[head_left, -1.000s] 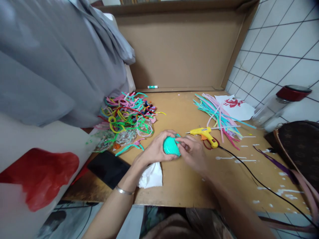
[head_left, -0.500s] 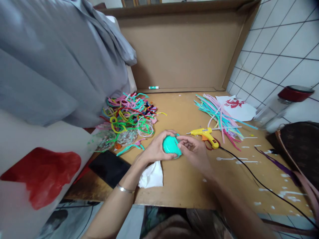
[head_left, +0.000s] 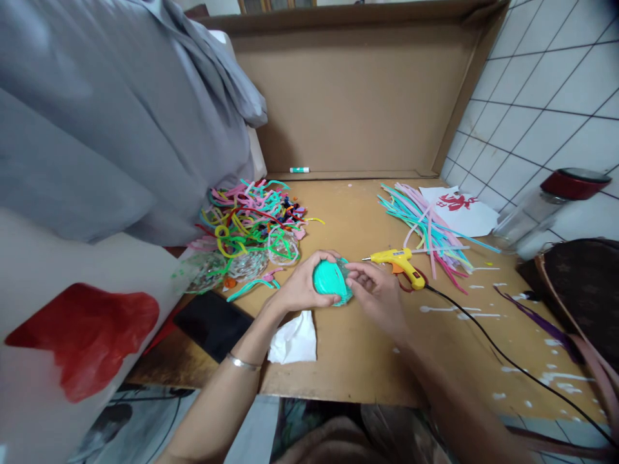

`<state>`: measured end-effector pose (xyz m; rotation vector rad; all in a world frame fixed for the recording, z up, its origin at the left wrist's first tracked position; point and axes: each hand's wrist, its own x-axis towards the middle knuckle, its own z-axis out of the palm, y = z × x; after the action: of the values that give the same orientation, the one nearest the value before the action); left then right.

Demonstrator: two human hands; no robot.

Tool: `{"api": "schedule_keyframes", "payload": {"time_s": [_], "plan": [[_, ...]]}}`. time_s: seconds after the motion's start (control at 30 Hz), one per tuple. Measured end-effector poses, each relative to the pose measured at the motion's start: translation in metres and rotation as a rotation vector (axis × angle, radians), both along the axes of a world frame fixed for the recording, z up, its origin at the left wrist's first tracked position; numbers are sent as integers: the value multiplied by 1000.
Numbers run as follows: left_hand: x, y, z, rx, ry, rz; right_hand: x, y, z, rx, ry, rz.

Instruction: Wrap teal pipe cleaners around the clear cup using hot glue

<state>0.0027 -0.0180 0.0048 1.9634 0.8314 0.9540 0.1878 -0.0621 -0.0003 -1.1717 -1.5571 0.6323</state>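
My left hand is wrapped round a turquoise disc, which looks coiled from fuzzy craft stems. Thumb below and fingers above, it grips the disc from the left. At the disc's right edge, the fingers of my right hand are pinched together; whether they hold a loose strand there I cannot make out. A paler, clear-looking rim shows along the disc's right side. Just beyond my right hand, a yellow glue gun lies with its nozzle pointing left. A crumpled white tissue lies below my left hand.
Colourful pipe cleaners are heaped at left; straighter ones lie at right. A black phone-like slab rests near the front left. The glue gun's cord runs right, towards a brown bag. A red-lidded jar stands by the tiles.
The turquoise disc has turned a little in my hands and now shows more of its right rim. Both hands keep nearly the same place.
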Motion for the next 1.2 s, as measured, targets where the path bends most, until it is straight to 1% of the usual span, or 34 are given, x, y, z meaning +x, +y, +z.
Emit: {"api": "schedule_keyframes", "payload": {"time_s": [0.17, 0.23, 0.3, 0.4, 0.47, 0.63, 0.7, 0.8, 1.0, 1.13, 1.2], "plan": [[2, -3, 2, -11, 7, 5, 0, -5, 1, 295, -388, -32], [2, -3, 2, -8, -3, 0, -2, -7, 1, 405, -525, -85], [2, -2, 2, -4, -13, -14, -3, -8, 1, 489, -602, -132], [1, -1, 2, -1, -13, -13, -4, -9, 0, 544, -603, -153], [1, -1, 1, -1, -8, -1, -4, -10, -1, 518, -561, -139], [1, -1, 2, -18, -11, -5, -4, -8, -3, 331, -384, -51], [1, -2, 3, -21, -5, -2, -5, -7, -3, 284, -313, -19], [1, -2, 4, -11, 2, -9, -6, -7, -2, 240, -248, 6], [1, 0, 1, -33, -32, -36, -7, -6, 4, 128, -157, -8], [0, 1, -1, -40, -50, -27, -8, -7, 8, 110, -122, -12], [0, 1, -2, -41, -55, -24, -8, -9, 11, 104, -117, 10]]}}
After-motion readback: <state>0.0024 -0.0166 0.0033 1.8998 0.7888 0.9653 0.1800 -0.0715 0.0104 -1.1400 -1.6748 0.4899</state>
